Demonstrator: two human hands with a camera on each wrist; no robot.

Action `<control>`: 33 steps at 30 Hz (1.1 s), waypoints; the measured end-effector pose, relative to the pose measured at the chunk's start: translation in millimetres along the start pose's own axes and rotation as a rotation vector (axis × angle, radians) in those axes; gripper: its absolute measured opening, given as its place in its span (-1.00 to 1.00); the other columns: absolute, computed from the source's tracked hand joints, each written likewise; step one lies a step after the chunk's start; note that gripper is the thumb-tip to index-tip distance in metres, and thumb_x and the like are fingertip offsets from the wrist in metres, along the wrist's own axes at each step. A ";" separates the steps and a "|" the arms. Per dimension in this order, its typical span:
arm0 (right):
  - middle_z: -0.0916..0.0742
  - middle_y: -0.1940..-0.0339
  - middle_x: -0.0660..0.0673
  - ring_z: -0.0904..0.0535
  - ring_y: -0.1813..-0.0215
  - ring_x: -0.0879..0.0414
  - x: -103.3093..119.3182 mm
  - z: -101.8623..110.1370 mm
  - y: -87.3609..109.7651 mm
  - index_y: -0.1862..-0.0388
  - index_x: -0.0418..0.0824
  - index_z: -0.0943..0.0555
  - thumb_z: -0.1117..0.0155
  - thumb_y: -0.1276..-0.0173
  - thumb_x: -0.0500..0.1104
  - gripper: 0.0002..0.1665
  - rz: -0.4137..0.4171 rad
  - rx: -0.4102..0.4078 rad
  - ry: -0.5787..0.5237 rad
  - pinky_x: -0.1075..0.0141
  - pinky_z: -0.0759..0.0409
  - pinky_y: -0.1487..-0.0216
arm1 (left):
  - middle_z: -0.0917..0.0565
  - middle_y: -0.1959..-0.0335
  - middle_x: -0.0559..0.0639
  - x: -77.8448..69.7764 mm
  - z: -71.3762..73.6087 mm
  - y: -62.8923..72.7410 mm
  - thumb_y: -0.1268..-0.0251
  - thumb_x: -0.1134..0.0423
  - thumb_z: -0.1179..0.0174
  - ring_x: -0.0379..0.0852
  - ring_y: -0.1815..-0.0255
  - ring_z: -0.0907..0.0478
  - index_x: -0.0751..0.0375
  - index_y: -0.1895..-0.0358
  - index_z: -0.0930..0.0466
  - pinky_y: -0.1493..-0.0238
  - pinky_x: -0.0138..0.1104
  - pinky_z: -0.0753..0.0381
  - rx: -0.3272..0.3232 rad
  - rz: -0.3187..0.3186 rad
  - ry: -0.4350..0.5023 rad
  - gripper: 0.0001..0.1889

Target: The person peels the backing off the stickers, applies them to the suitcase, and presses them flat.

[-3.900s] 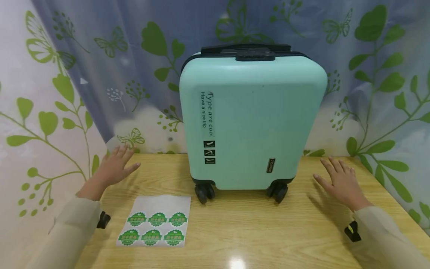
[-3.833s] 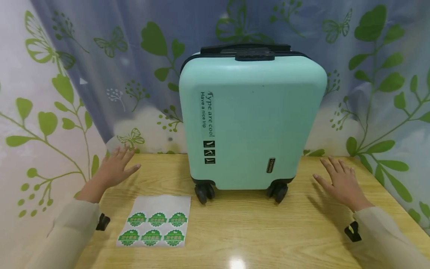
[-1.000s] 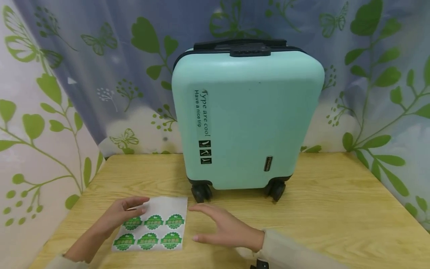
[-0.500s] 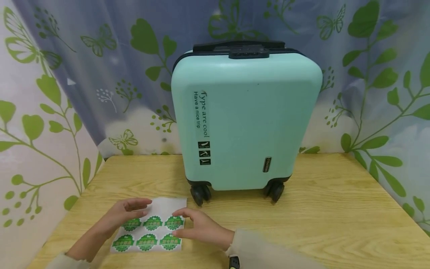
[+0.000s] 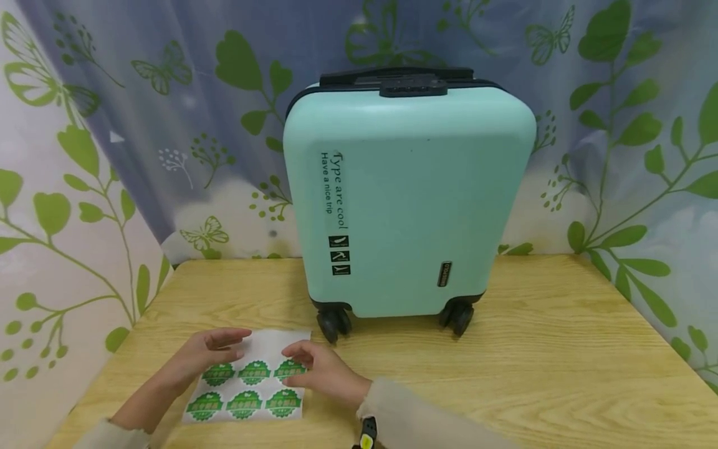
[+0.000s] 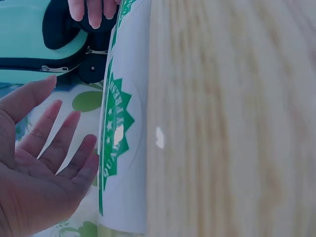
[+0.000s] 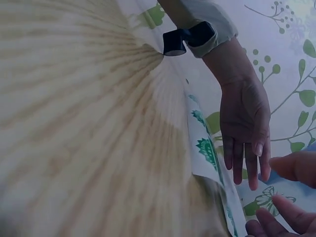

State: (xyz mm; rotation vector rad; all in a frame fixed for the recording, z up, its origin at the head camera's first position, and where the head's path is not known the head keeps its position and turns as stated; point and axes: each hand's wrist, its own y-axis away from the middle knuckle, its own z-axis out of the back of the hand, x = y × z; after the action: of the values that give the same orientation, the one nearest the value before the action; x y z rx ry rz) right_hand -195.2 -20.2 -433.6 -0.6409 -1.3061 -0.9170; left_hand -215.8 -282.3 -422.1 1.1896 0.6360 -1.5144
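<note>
A white sheet of round green stickers (image 5: 275, 343) lies flat on the wooden table, front left. Over its left edge hovers my left hand (image 5: 204, 354), fingers loosely bent and thumb apart; the left wrist view shows that palm (image 6: 39, 182) holding nothing beside the sheet (image 6: 123, 202). My right hand (image 5: 328, 374) is at the sheet's right side, its thumb and bent fingers either side of the upper right sticker. In the right wrist view a gap shows between its thumb (image 7: 298, 168) and fingers, with the sheet's edge (image 7: 207, 153) close by.
A mint green suitcase (image 5: 409, 206) stands upright on black wheels (image 5: 335, 321) behind the sheet, in the middle of the wooden table (image 5: 533, 349). A patterned curtain (image 5: 168, 143) with leaves and butterflies hangs behind and along both sides.
Both hands have come in from the table's sides to the sticker sheet. Over the last second the right hand moved left onto its right part; the left hand hardly moved.
</note>
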 end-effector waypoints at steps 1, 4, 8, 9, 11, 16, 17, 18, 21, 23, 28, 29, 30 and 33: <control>-0.63 -0.04 -0.04 -0.49 -0.15 0.03 -0.4 -0.8 -1.5 -0.04 -0.22 -0.55 -0.38 -0.17 -0.31 -0.57 -0.003 -0.007 -0.004 0.12 -0.38 -0.25 | -0.42 -0.26 0.33 0.6 0.9 -0.1 -0.24 0.21 -0.25 0.20 -0.24 -0.38 0.44 -0.25 -0.38 0.04 -0.42 -0.51 -0.004 0.001 0.001 -0.44; -0.64 -0.03 -0.04 -0.50 -0.13 0.04 -2.5 -2.3 -5.4 -0.03 -0.23 -0.56 -0.38 -0.15 -0.35 -0.57 -0.001 -0.021 -0.006 0.13 -0.39 -0.24 | -0.44 -0.24 0.31 1.7 2.1 -0.4 -0.22 0.22 -0.27 0.19 -0.24 -0.38 0.43 -0.23 -0.40 0.04 -0.44 -0.49 -0.016 0.004 -0.006 -0.44; -0.64 -0.02 -0.04 -0.51 -0.13 0.05 -5.3 -1.3 -7.9 -0.03 -0.24 -0.57 -0.38 -0.12 -0.38 -0.55 -0.005 -0.032 0.016 0.13 -0.40 -0.24 | -0.45 -0.23 0.31 2.8 2.4 -0.9 -0.21 0.22 -0.27 0.15 -0.21 -0.40 0.43 -0.22 -0.41 0.03 -0.46 -0.46 0.006 -0.006 -0.022 -0.45; -0.64 -0.02 -0.03 -0.51 -0.14 0.05 -5.7 -0.5 -7.9 -0.03 -0.24 -0.57 -0.38 -0.12 -0.38 -0.55 -0.008 -0.033 0.023 0.13 -0.40 -0.25 | -0.46 -0.23 0.30 3.2 2.3 -1.1 -0.20 0.22 -0.27 0.15 -0.21 -0.40 0.43 -0.22 -0.41 0.03 -0.47 -0.45 0.014 -0.006 -0.022 -0.45; -0.65 -0.02 -0.03 -0.52 -0.13 0.06 -6.9 1.5 -7.7 -0.02 -0.23 -0.57 -0.38 -0.10 -0.40 -0.54 -0.019 -0.032 0.033 0.14 -0.40 -0.25 | -0.47 -0.22 0.29 3.7 1.7 -1.3 -0.20 0.21 -0.28 0.13 -0.22 -0.40 0.42 -0.22 -0.42 0.03 -0.48 -0.44 0.022 0.002 -0.022 -0.45; -0.66 0.00 -0.02 -0.53 -0.11 0.09 -9.7 6.8 -6.0 0.00 -0.24 -0.58 -0.38 -0.06 -0.44 -0.53 -0.026 -0.024 0.046 0.20 -0.43 -0.22 | -0.47 -0.22 0.25 5.0 -0.3 -1.0 -0.19 0.20 -0.29 0.10 -0.24 -0.39 0.39 -0.22 -0.43 0.02 -0.49 -0.43 0.029 0.040 -0.008 -0.45; -0.66 0.01 -0.02 -0.53 -0.11 0.09 -9.6 7.9 -5.1 0.01 -0.25 -0.59 -0.38 -0.06 -0.44 -0.53 -0.025 -0.024 0.048 0.20 -0.44 -0.22 | -0.47 -0.23 0.26 5.3 -0.7 -1.0 -0.19 0.19 -0.29 0.11 -0.25 -0.38 0.38 -0.22 -0.42 0.01 -0.48 -0.43 0.037 0.042 -0.009 -0.44; -0.66 0.01 -0.03 -0.53 -0.10 0.08 -10.1 8.9 -4.2 0.01 -0.26 -0.59 -0.38 -0.05 -0.45 -0.53 -0.020 -0.024 0.052 0.20 -0.44 -0.21 | -0.46 -0.24 0.25 5.4 -1.5 -1.2 -0.19 0.19 -0.29 0.11 -0.26 -0.37 0.37 -0.23 -0.42 0.00 -0.47 -0.42 0.044 0.049 -0.008 -0.44; -0.66 0.01 -0.06 -0.53 -0.11 0.04 -10.6 11.5 0.6 0.01 -0.28 -0.59 -0.37 -0.05 -0.46 -0.54 -0.021 -0.023 0.064 0.17 -0.44 -0.22 | -0.44 -0.26 0.26 5.2 -4.6 -1.0 -0.20 0.18 -0.28 0.14 -0.28 -0.34 0.35 -0.25 -0.41 -0.07 -0.39 -0.43 0.076 0.055 -0.003 -0.43; -0.67 0.02 -0.07 -0.54 -0.11 0.02 -10.9 13.5 4.2 0.02 -0.29 -0.59 -0.37 -0.06 -0.46 -0.56 -0.024 -0.022 0.082 0.15 -0.44 -0.21 | -0.43 -0.26 0.27 4.2 -7.7 -0.6 -0.21 0.17 -0.27 0.18 -0.29 -0.33 0.36 -0.25 -0.41 -0.12 -0.32 -0.44 0.097 0.048 -0.001 -0.43; -0.67 0.06 -0.04 -0.54 -0.08 0.06 -11.2 19.7 13.3 0.05 -0.27 -0.61 -0.36 -0.07 -0.44 -0.59 -0.048 -0.014 0.109 0.17 -0.47 -0.18 | -0.43 -0.25 0.28 0.9 -16.4 1.3 -0.20 0.18 -0.28 0.19 -0.29 -0.32 0.37 -0.23 -0.42 -0.12 -0.33 -0.44 0.122 0.036 0.026 -0.44; -0.67 0.06 -0.04 -0.54 -0.08 0.06 -11.3 21.0 15.4 0.05 -0.28 -0.61 -0.35 -0.08 -0.44 -0.60 -0.053 -0.010 0.108 0.17 -0.46 -0.19 | -0.43 -0.25 0.28 0.5 -18.1 1.5 -0.21 0.18 -0.27 0.18 -0.30 -0.32 0.38 -0.23 -0.42 -0.12 -0.34 -0.44 0.128 0.032 0.033 -0.45; -0.67 0.07 -0.04 -0.54 -0.07 0.07 -11.5 22.5 17.6 0.06 -0.27 -0.61 -0.35 -0.09 -0.43 -0.61 -0.061 -0.008 0.112 0.17 -0.47 -0.18 | -0.44 -0.25 0.27 0.5 -20.1 1.5 -0.21 0.19 -0.27 0.17 -0.29 -0.32 0.37 -0.23 -0.42 -0.12 -0.33 -0.44 0.132 0.031 0.035 -0.45; -0.67 0.08 -0.03 -0.55 -0.06 0.06 -12.8 26.7 24.1 0.07 -0.26 -0.62 -0.35 -0.11 -0.40 -0.65 -0.070 -0.003 0.126 0.14 -0.47 -0.17 | -0.45 -0.24 0.27 0.0 -26.5 2.1 -0.21 0.20 -0.27 0.17 -0.29 -0.33 0.37 -0.22 -0.44 -0.16 -0.27 -0.44 0.147 0.029 0.043 -0.47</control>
State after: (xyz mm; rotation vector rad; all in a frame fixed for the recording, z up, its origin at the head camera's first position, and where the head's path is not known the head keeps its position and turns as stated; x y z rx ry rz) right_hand -188.7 17.0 -439.0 -0.5331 -1.2207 -1.0007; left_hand -204.6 -260.1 -431.3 1.3398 0.5411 -1.5358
